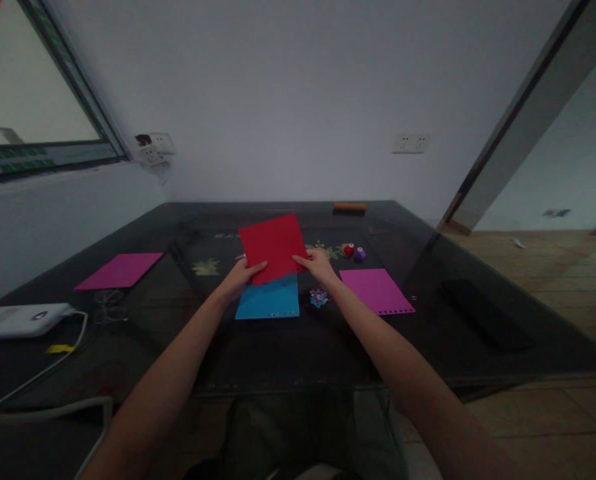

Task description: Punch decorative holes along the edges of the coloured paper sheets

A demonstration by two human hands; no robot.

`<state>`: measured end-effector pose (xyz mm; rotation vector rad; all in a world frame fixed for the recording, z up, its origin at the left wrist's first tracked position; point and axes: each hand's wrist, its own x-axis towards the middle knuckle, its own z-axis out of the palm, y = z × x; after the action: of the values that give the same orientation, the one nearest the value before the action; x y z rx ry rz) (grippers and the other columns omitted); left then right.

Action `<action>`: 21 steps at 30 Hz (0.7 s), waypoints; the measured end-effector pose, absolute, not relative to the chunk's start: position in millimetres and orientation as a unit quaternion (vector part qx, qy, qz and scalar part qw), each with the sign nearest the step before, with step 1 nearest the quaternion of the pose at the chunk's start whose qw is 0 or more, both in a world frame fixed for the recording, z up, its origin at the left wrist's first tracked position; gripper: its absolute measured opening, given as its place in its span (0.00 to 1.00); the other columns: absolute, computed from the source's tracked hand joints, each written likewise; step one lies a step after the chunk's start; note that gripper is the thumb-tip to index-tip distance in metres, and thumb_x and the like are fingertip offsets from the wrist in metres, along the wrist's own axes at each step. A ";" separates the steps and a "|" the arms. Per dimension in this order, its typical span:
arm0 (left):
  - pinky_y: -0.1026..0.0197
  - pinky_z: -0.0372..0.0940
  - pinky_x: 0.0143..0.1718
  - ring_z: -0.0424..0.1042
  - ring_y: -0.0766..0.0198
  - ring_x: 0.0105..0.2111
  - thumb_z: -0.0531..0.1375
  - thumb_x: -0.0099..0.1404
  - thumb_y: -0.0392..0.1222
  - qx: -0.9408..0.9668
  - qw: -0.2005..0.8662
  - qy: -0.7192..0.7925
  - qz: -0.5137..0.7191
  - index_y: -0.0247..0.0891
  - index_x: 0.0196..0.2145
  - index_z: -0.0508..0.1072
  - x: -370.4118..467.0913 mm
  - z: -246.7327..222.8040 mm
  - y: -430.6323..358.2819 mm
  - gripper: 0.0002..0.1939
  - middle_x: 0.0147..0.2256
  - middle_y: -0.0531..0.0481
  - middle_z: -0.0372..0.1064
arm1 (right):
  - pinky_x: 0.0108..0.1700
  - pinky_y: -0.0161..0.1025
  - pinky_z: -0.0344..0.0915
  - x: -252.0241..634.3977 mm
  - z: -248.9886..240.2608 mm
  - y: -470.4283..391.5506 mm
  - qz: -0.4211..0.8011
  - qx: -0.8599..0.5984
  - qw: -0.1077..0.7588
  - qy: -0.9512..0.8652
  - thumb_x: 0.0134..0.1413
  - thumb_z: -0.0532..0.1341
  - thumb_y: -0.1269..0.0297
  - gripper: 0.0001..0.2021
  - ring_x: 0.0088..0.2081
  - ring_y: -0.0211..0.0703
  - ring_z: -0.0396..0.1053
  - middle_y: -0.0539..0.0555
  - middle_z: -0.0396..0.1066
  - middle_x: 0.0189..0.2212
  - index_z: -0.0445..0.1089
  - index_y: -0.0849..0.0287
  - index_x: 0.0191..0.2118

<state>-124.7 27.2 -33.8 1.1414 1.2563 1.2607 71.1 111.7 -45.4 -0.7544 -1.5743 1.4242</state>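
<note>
A red square sheet (274, 248) is held up over the middle of the table, tilted. My left hand (240, 276) pinches its lower left edge, thumb on top. At its lower right edge, my right hand (317, 263) grips it the same way. Below the red sheet lies a blue sheet (271, 300) with small holes along its near edge, its far part hidden. A small pile of pink and blue pieces (319, 297) is beside the blue sheet. A magenta sheet (375, 290) with holes lies right of my right wrist.
On the dark table (298, 360) are another magenta sheet (121, 271), a white device (25, 321) with a cable at left, red (349, 249) and purple (360, 254) small items, a brown roll (350, 207) at the back and a black case (485, 313) at right.
</note>
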 end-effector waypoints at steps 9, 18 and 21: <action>0.56 0.70 0.41 0.74 0.57 0.39 0.61 0.57 0.42 0.457 0.513 0.505 0.523 0.35 0.42 0.70 -128.1 -35.4 28.8 0.16 0.47 0.39 0.70 | 0.38 0.40 0.65 73.1 -44.3 111.7 0.573 -0.290 0.435 -0.631 0.39 0.65 0.51 0.18 0.31 0.41 0.70 0.55 0.74 0.29 0.73 0.63 0.32; 0.56 0.70 0.29 0.74 0.59 0.26 0.60 0.57 0.48 0.510 0.491 0.518 0.480 0.34 0.44 0.68 -124.2 -31.2 23.4 0.20 0.38 0.38 0.74 | 0.36 0.39 0.64 73.3 -41.2 110.1 0.564 -0.275 0.440 -0.643 0.39 0.64 0.47 0.20 0.31 0.41 0.68 0.54 0.74 0.29 0.72 0.61 0.30; 0.57 0.70 0.27 0.73 0.60 0.24 0.61 0.56 0.47 0.510 0.477 0.523 0.489 0.34 0.45 0.67 -124.3 -33.0 24.4 0.21 0.36 0.39 0.74 | 0.35 0.37 0.63 73.2 -39.7 109.2 0.558 -0.284 0.446 -0.640 0.42 0.61 0.43 0.22 0.30 0.41 0.68 0.53 0.72 0.26 0.71 0.60 0.27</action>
<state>-124.3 24.4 -33.0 1.2459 1.2765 1.1934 73.2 109.2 -39.7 -0.7040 -1.5844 1.3823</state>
